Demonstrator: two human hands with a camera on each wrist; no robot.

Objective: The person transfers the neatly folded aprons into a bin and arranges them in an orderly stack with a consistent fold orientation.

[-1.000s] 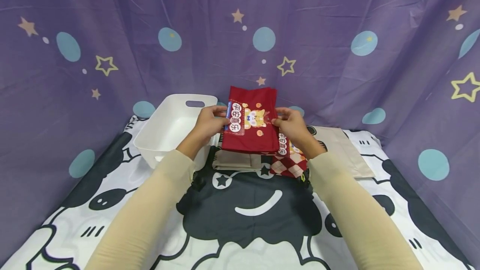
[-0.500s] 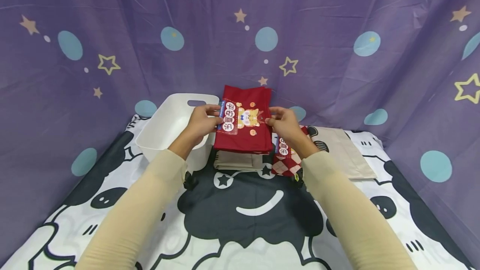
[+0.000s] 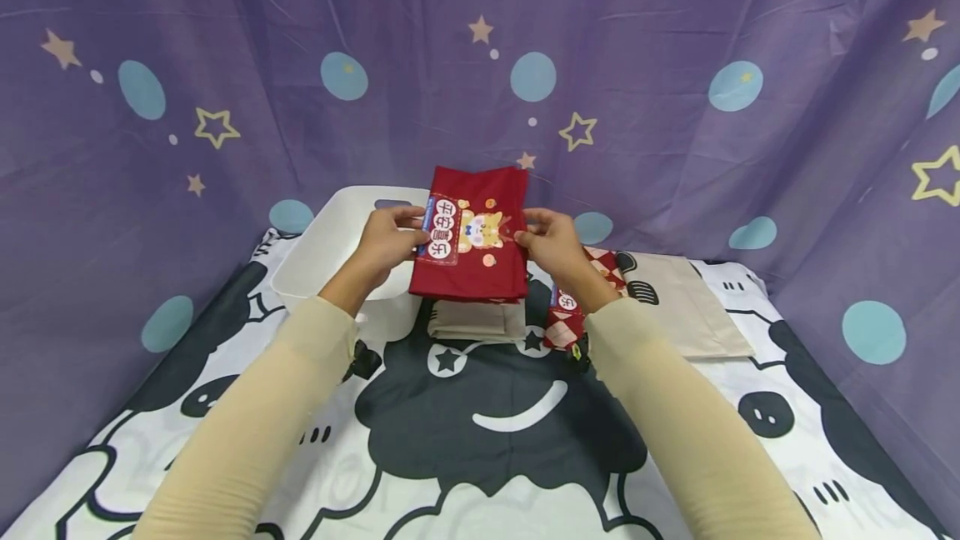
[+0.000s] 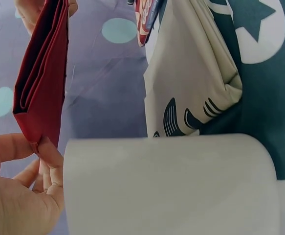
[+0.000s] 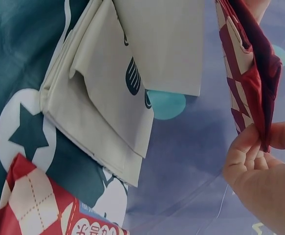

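Both hands hold up a folded red cloth (image 3: 472, 273) with a cartoon animal and white characters printed on it. My left hand (image 3: 382, 242) pinches its left edge between thumb and fingers. At the opposite edge my right hand (image 3: 557, 244) has the same kind of pinch. The left wrist view shows the red cloth (image 4: 47, 93) edge-on, in several layers; in the right wrist view the cloth (image 5: 252, 83) has a red and cream checked side. Its lower left part overlaps the white bin (image 3: 315, 261), and a folded beige cloth (image 3: 472, 325) lies below it on the table.
Another folded red checked cloth (image 3: 564, 330) lies under my right forearm, partly hidden. Farther right is a flat beige cloth (image 3: 701, 315) with black print. A patterned sheet (image 3: 510, 457) covers the table, and a purple curtain (image 3: 637, 148) hangs behind it.
Both hands have moved left together with the folded red cloth, bringing it over the bin's right side. More of the red checked cloth on the table now shows.
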